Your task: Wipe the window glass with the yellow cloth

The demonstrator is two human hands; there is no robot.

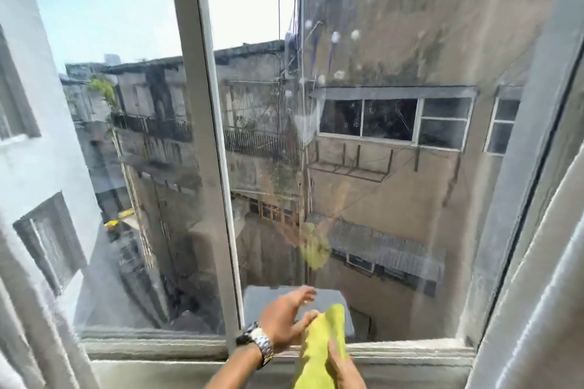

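Observation:
The window glass (395, 167) fills the view, with white smears and spots near its top right. A yellow cloth (319, 347) hangs low in front of the sill. My right hand (343, 366) grips it from below right. My left hand (284, 316), with a metal watch on the wrist, touches the cloth's upper edge with its thumb, fingers spread toward the glass. A faint yellow reflection of the cloth shows in the pane above.
A grey vertical frame bar (208, 142) splits the window into a left pane (120, 136) and the right pane. The sill (158, 347) runs along the bottom. A pale curtain (537, 294) hangs at the right. Buildings stand outside.

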